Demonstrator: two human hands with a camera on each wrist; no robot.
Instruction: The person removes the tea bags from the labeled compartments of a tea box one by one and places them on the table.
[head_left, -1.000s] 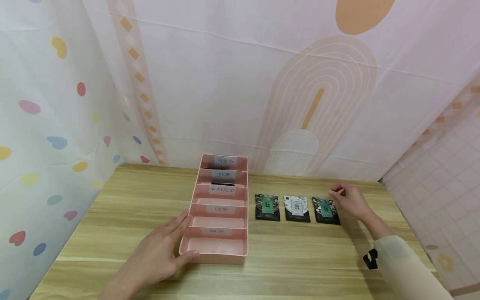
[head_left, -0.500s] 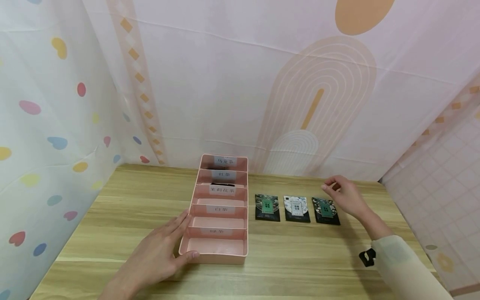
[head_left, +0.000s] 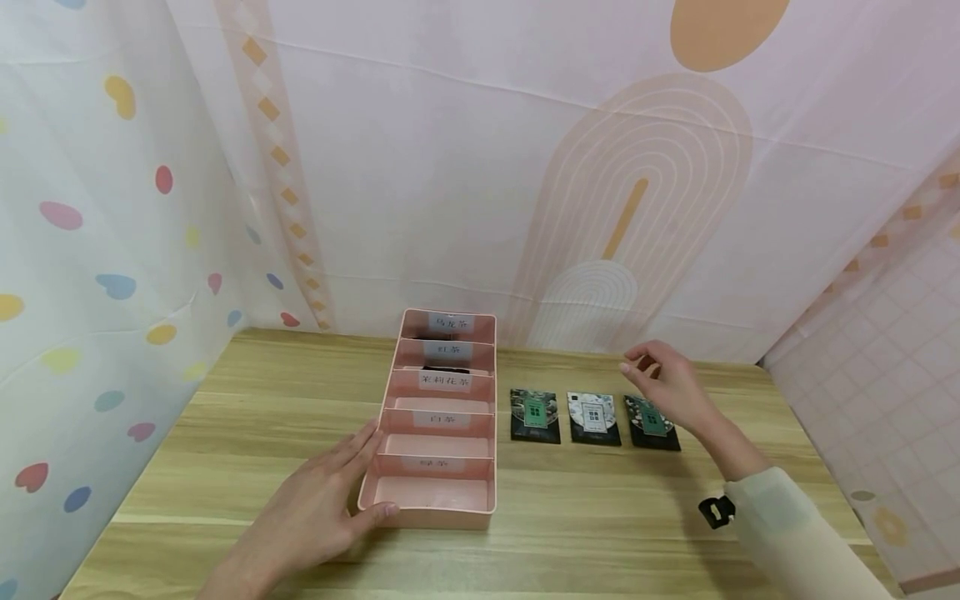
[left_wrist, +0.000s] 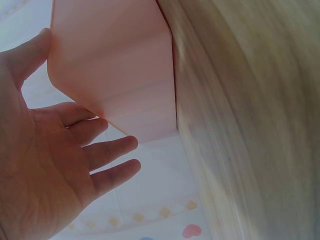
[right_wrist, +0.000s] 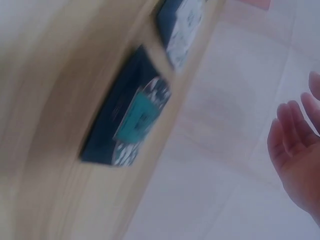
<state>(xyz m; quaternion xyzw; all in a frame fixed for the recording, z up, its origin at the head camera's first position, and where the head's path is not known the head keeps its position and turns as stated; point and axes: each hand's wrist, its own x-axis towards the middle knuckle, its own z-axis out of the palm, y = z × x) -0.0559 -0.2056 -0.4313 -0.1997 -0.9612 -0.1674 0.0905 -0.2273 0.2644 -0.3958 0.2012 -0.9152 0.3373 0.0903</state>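
Observation:
A pink box with several labelled compartments stands on the wooden table. My left hand rests on its near left corner, thumb at the front wall and fingers along the left side. In the left wrist view these fingers are mostly straight. To the right of the box lie three tea sachets in a row: a green-labelled one, a white one and a teal-labelled one. Over the far edge of the teal-labelled sachet hovers my right hand, fingers loosely bent and holding nothing.
Dark packets show in the two farthest compartments of the box. Behind the table hangs a patterned curtain, with a dotted curtain at the left side. A black strap hangs by the right sleeve.
My right hand has moved left and slightly up from beside the teal-labelled sachet to over its far edge. The left hand, box and sachets stay in place.

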